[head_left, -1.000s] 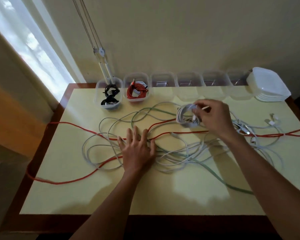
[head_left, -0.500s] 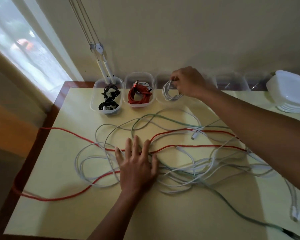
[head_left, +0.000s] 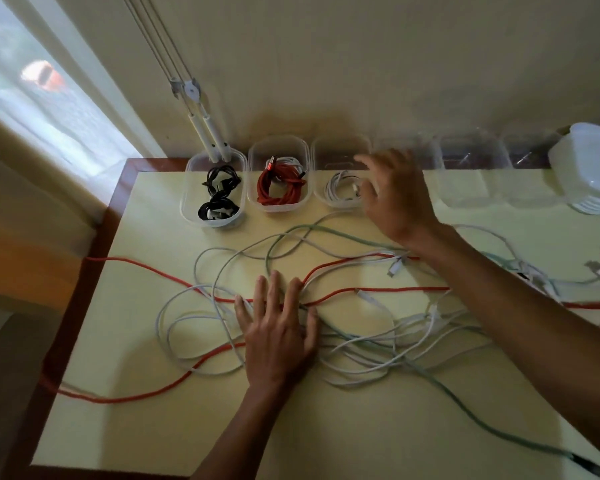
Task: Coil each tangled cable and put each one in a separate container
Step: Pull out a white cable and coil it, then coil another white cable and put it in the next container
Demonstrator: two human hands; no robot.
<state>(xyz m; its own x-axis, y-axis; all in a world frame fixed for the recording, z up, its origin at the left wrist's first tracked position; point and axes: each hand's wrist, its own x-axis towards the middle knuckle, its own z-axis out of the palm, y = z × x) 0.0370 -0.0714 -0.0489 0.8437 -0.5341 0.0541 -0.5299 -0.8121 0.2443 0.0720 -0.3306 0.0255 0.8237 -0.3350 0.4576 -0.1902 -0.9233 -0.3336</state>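
Clear glossy plastic containers (head_left: 278,206)

Two bare forearms are seen, entering from the lower edge and the right edge of the frame. No sleeves are visible on either arm up to the frame's border. The left hand (head_left: 278,336) is shown from the back, with five fingers and short nails; tendons and knuckles are faintly marked across it. The right hand (head_left: 397,199) is likewise seen from the back, slightly blurred, so its nails cannot be made out. No rings, watch, bracelets or gloves are visible on either hand or wrist. The right forearm appears broader, being nearer the camera.
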